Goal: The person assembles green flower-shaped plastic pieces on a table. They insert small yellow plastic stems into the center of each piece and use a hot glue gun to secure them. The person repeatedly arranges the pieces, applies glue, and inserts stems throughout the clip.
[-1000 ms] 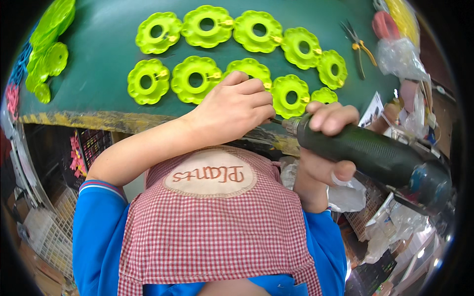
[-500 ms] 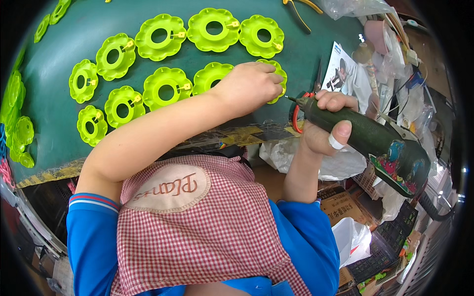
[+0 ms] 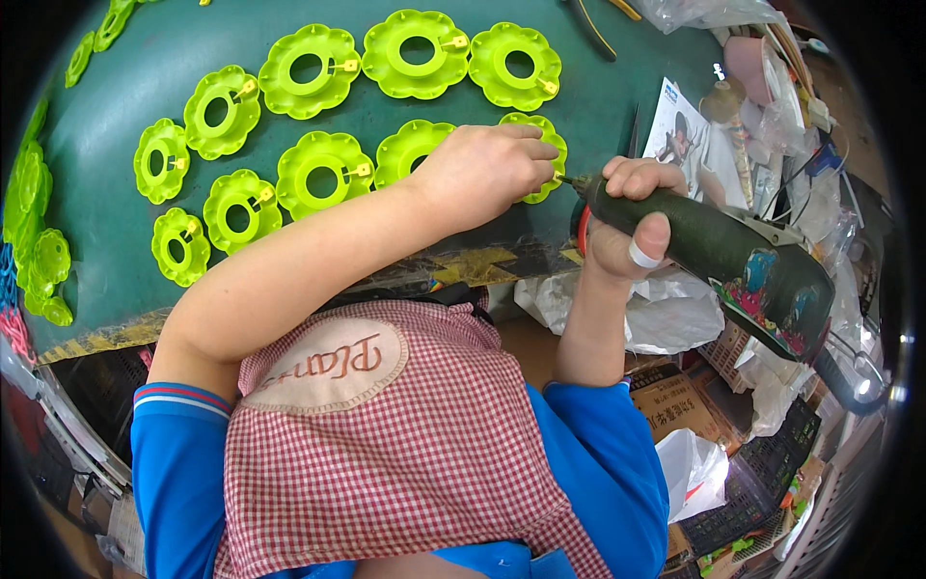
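Observation:
My left hand [image 3: 487,179] rests over the rightmost bright green flower-shaped plastic ring [image 3: 548,137] of the near row, its curled fingers at the ring's right side. The fingertips and most of that ring are hidden under the hand. In my right hand [image 3: 632,207] is a dark green electric screwdriver [image 3: 709,241] with colourful stickers, held nearly level. Its thin bit points left and meets the ring's right edge beside my left fingers; whether it touches a screw is too small to tell. White tape wraps the right thumb.
More green flower rings [image 3: 415,56] with yellow tabs lie in two rows on the dark green table [image 3: 106,289]. Others are stacked at the far left. Behind the screwdriver are red-handled scissors [image 3: 583,230], a printed sheet [image 3: 675,130] and plastic bags. Yellow-handled pliers [image 3: 593,29] lie at the back.
The screwdriver has tipped slightly upward in the picture, and its bit has come up to the ring's right edge. My left hand stays on the same ring with a slight shift.

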Motion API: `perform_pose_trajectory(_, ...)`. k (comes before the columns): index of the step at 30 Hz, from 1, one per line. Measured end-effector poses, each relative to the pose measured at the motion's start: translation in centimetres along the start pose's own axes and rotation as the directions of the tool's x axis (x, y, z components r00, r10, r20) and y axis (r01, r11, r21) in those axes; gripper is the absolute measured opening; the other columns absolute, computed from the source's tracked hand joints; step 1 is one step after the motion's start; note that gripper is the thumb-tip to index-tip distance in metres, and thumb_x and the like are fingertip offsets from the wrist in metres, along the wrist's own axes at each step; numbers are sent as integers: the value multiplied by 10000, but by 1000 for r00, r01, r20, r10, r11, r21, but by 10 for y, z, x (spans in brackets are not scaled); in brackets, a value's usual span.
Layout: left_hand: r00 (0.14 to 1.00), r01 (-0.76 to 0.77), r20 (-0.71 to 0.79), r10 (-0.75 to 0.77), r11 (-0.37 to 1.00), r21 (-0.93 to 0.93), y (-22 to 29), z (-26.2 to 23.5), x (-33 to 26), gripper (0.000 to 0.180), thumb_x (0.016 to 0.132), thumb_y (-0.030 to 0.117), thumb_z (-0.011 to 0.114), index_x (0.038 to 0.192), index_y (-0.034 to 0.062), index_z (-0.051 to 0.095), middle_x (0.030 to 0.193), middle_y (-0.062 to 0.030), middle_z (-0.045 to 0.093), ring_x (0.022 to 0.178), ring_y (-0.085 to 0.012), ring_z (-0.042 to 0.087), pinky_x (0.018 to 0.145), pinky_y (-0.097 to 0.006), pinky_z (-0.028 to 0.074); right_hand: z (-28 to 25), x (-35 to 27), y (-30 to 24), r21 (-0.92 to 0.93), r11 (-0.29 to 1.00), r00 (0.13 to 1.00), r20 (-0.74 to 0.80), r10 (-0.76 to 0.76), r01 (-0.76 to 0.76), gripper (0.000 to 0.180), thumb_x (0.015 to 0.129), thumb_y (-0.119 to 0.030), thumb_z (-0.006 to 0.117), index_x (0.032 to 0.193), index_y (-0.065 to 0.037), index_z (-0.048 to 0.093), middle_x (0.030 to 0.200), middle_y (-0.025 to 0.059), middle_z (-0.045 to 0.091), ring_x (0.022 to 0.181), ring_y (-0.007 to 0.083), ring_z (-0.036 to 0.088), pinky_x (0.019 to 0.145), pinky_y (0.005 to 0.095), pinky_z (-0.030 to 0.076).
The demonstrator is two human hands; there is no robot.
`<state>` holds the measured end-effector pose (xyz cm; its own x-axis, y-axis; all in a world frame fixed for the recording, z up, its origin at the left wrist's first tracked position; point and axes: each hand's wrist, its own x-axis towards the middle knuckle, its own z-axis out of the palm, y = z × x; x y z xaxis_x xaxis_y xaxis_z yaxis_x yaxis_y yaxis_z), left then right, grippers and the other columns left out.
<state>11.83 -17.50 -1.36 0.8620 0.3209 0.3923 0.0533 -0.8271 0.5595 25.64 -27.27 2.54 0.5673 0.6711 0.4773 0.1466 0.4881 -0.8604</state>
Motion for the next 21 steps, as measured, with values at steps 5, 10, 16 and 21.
perform_pose_trajectory(5, 999, -32, 0, 32, 999, -33, -2, -9, 2, 158, 753, 149, 730, 891, 77, 705, 1048, -19, 696, 1014, -222, 645, 786, -361, 553, -14, 12, -14, 164, 982, 977, 205, 53, -88, 671, 867, -458, 679, 1372, -133, 381, 885, 75, 563, 782, 202, 564, 774, 399, 483)
perform_pose_trajectory(10, 994, -92, -69, 86, 992, -91, -6, -32, -13, 125, 679, 136, 762, 765, 78, 692, 850, -7, 654, 823, -216, 610, 737, -349, 503, 22, 8, -28, 282, 958, 961, 276, -29, -52, 881, 871, -537, 688, 1538, -190, 230, 927, 71, 578, 777, 186, 565, 768, 387, 487)
perform_pose_trajectory(16, 984, 108, -134, -117, 991, -74, -1, -55, -52, 161, 665, 123, 786, 785, 85, 685, 819, -21, 650, 771, -233, 612, 671, -356, 494, 71, -3, -32, 291, 949, 978, 201, 59, -117, 962, 802, -533, 764, 1463, -102, 214, 854, 85, 590, 718, 208, 599, 715, 387, 519)
perform_pose_trajectory(21, 976, 88, -201, -89, 996, -13, -3, -60, -67, 159, 694, 129, 777, 810, 74, 683, 892, -37, 682, 854, -221, 661, 681, -338, 551, 79, -8, -24, 195, 966, 984, 99, 150, -167, 1002, 768, -448, 832, 1417, -39, 187, 807, 101, 592, 691, 221, 612, 701, 398, 540)
